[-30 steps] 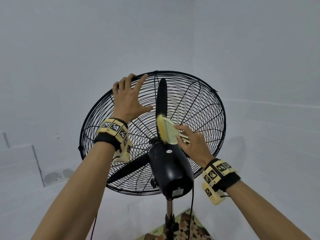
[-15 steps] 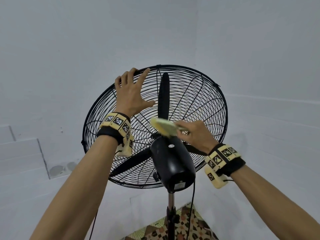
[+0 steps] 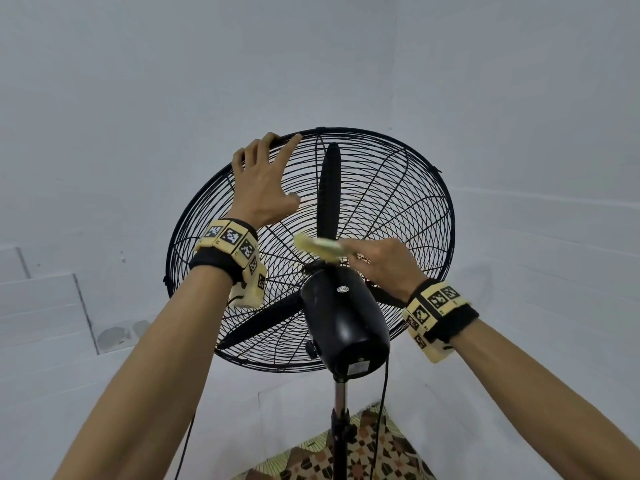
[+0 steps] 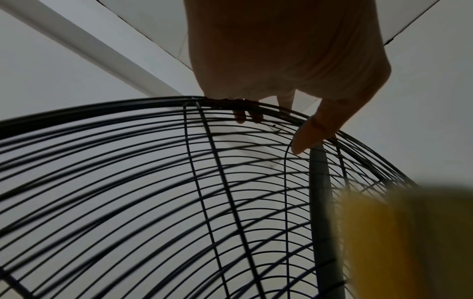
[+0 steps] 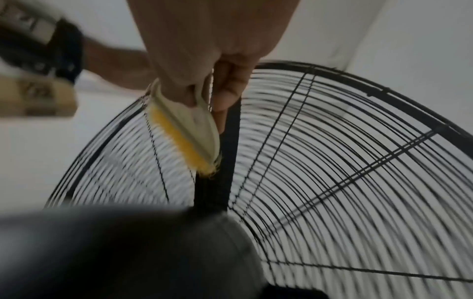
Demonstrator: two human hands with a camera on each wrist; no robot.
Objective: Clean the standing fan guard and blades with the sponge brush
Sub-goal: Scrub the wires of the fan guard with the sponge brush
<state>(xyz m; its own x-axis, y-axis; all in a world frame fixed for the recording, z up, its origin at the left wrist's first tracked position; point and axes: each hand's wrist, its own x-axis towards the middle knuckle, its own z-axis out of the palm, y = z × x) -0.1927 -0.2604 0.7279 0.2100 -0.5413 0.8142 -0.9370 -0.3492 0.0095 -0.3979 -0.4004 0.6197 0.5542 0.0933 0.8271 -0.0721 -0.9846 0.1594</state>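
Nearest stands the black motor housing point(image 3: 346, 317) on its pole point(image 3: 341, 410), with a patterned mat point(image 3: 367, 452) on the floor below. Just above the housing, the right hand point(image 3: 384, 265) pinches the handle of the sponge brush point(image 3: 317, 247) between curled fingers point(image 5: 227, 95) and thumb; the brush head lies flat, pointing left, close to the rear guard point(image 3: 398, 216) near the hub. The right wrist view shows its cream back and yellow bristled face, but motion blur makes it impossible to say whether the bristles touch the wires.

The brush looks light and stiff in the back with a soft working face, so a pinch at the handle should steer it well. The guard is thin wire, springy and probably prone to rattling or bending if pressed hard; its thick outer rim is the sound place to hold.

Farther up, the left hand point(image 3: 265, 181) does that: fingers point(image 4: 307, 137) spread and hooked over the rim at the upper left, thumb lying on the wires, steadying the tilted fan head. Behind the mesh, one dark blade point(image 3: 329, 192) points straight up; two others are partly hidden by the housing and the arms.

The front guard, the fan base and the brush's sponge part cannot be made out. The left wrist view is dim, with a yellow blur filling its right corner.
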